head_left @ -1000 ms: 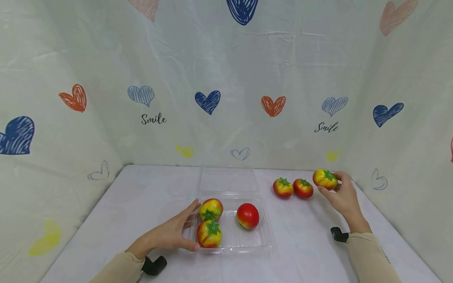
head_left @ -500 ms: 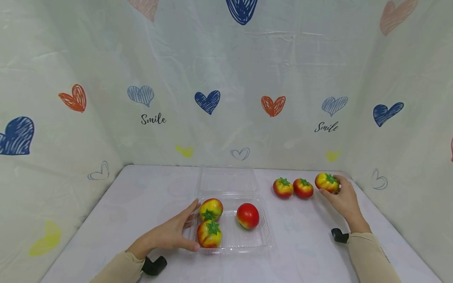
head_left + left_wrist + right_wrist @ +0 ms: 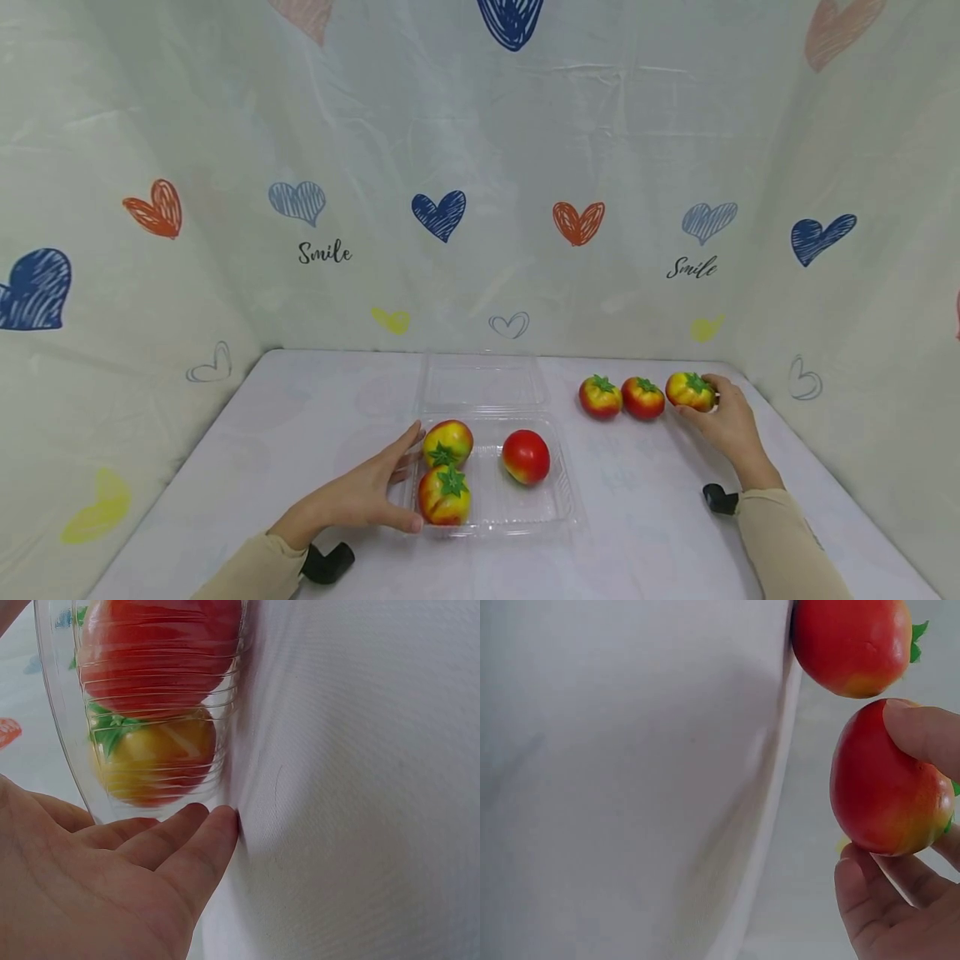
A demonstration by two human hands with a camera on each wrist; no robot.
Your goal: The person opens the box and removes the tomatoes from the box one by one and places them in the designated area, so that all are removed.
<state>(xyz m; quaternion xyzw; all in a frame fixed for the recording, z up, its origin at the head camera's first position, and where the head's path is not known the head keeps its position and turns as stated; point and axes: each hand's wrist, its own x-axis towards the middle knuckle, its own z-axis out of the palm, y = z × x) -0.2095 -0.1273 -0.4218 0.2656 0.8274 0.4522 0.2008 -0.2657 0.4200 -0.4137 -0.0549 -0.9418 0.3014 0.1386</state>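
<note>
My right hand [image 3: 733,423] grips a red-and-yellow tomato [image 3: 687,392] with a green leafy top at the back right, thumb on one side and fingers on the other. In the right wrist view this tomato [image 3: 881,784] sits between thumb and fingers, just short of a second one. Two similar tomatoes [image 3: 600,397] [image 3: 642,398] stand to its left. My left hand [image 3: 360,493], fingers extended, rests along the left side of a clear plastic clamshell box [image 3: 517,521]. Inside the box, two tomatoes [image 3: 447,443] [image 3: 445,495] lie at the left and a redder one [image 3: 526,457] at the right.
The box's clear lid [image 3: 483,385] lies folded back behind it. A white cloth [image 3: 630,517] covers the table, and a heart-printed curtain [image 3: 510,283] encloses the back and sides. Black camera parts [image 3: 327,564] protrude at both wrists.
My right hand has lowered the tomato toward the tabletop, close to the right of the two standing ones. The left hand and the box have stayed in place.
</note>
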